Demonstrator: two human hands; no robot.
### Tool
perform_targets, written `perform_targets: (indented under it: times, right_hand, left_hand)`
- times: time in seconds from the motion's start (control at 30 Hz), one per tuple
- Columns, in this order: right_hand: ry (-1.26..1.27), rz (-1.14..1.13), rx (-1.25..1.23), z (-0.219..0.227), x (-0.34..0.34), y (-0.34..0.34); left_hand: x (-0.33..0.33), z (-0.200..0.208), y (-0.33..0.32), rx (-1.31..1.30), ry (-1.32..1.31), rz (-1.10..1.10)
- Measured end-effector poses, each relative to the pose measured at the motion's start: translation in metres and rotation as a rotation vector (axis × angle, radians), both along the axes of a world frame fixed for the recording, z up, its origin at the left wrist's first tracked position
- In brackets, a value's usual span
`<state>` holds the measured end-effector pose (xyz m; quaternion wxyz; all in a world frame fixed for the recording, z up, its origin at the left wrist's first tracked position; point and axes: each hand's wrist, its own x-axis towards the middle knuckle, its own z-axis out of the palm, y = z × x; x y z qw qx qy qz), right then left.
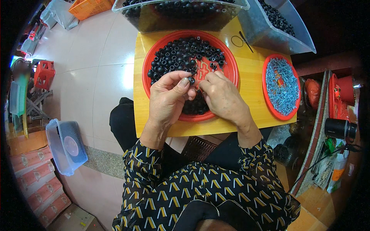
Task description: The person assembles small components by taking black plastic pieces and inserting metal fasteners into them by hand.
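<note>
Thumb and forefinger of the left hand point(169, 94) pinch one black bead point(191, 81) over the middle of the tray point(234, 77). The right hand point(225, 94) is curled over the tray's right side, fingers bent nearly closed; whether they grip anything, I cannot tell. More beads point(173, 54) lie across the tray. Beyond it stand two bins point(173, 25); to its right, a plate point(264, 77) of bluish bits point(287, 86).

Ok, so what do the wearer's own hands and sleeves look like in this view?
The left hand and right hand are bare: no gloves, rings or watch show. The left sleeve and right sleeve are black, printed with slanted mustard-yellow and white bars that meet in peaks, and both end short of the wrists.
</note>
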<state>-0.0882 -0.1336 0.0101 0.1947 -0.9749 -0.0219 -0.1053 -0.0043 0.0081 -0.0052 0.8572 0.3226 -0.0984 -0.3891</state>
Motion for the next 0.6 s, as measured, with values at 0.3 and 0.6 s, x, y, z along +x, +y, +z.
perform_targets:
  times: [0.3, 0.6]
  right_hand:
    - [-0.082, -0.019, -0.001, -0.002, 0.002, -0.002]
    - [0.051, -0.063, 1.72, 0.005, -0.002, -0.018]
  left_hand:
    - [0.002, -0.001, 0.002, -0.004, 0.006, -0.04]
    - [0.0, 0.0, 0.002, -0.017, 0.015, -0.054]
